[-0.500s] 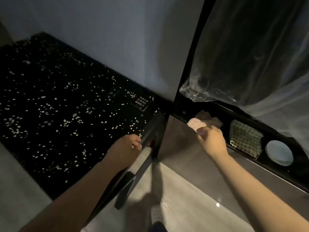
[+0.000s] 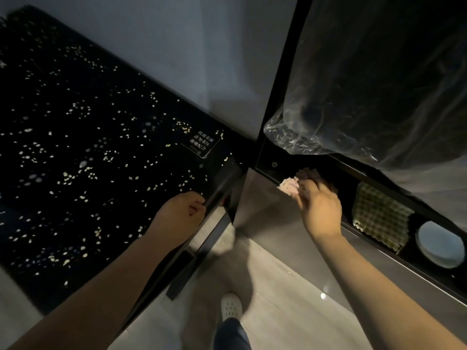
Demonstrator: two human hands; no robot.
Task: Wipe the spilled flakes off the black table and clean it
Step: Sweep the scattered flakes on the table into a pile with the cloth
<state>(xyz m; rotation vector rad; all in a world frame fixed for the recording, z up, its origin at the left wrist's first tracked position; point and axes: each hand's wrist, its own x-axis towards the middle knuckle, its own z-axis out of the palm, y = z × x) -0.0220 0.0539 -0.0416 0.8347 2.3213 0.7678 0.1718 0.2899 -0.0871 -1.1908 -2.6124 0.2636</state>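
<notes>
Flakes (image 2: pixel 83 170) lie scattered pale and thick over most of the black desk (image 2: pixel 63 79), from its far left corner to the near right edge, and some sit around the small printed label (image 2: pixel 201 145) near the right corner. Your left hand (image 2: pixel 180 214) is at that right edge, close to the near corner, with its fingers curled over the rim and gripping it. The nearest flakes lie just beyond its knuckles, almost touching the fingertips, and the rest spread away to your left.

Your right hand (image 2: pixel 319 208) is off the desk, reaching into the dark shelf (image 2: pixel 267 160) to the right, well apart from the flakes. Its fingers are bent down onto a pinkish cloth (image 2: pixel 288 185) at the shelf's left end and hold it. The cloth's pale corner sticks out past the fingertips over the shelf's front lip.

Further right in the same shelf, just beside your wrist, lies a yellowish waffle cloth (image 2: pixel 379 218), and past it a round white disc (image 2: pixel 441 243). A crumpled plastic sheet (image 2: pixel 366 97) hangs over the shelf. Below, between your forearms, your white shoe (image 2: pixel 230 305) stands on the grey floor (image 2: pixel 278 286).
</notes>
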